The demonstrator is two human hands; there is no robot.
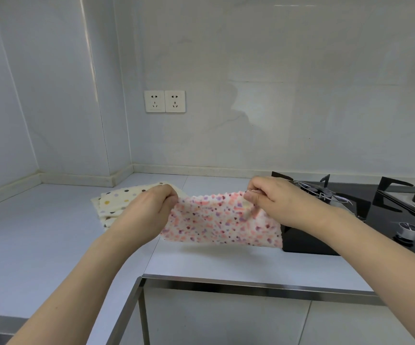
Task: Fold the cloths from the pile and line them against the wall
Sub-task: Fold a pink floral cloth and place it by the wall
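Note:
A white cloth with pink and purple speckles [216,220] hangs stretched in the air above the counter. My left hand [151,207] pinches its upper left corner and my right hand [273,197] pinches its upper right corner. The cloth's lower edge droops just above the countertop. Behind my left hand lies a pile of cream cloths with dark and yellow dots [124,199], flat on the counter and partly hidden by that hand.
The pale countertop [52,232] forms an L with a metal front edge [251,285]. A black gas hob [388,215] with pan supports sits at the right. The back wall [276,95] carries a double socket [164,101].

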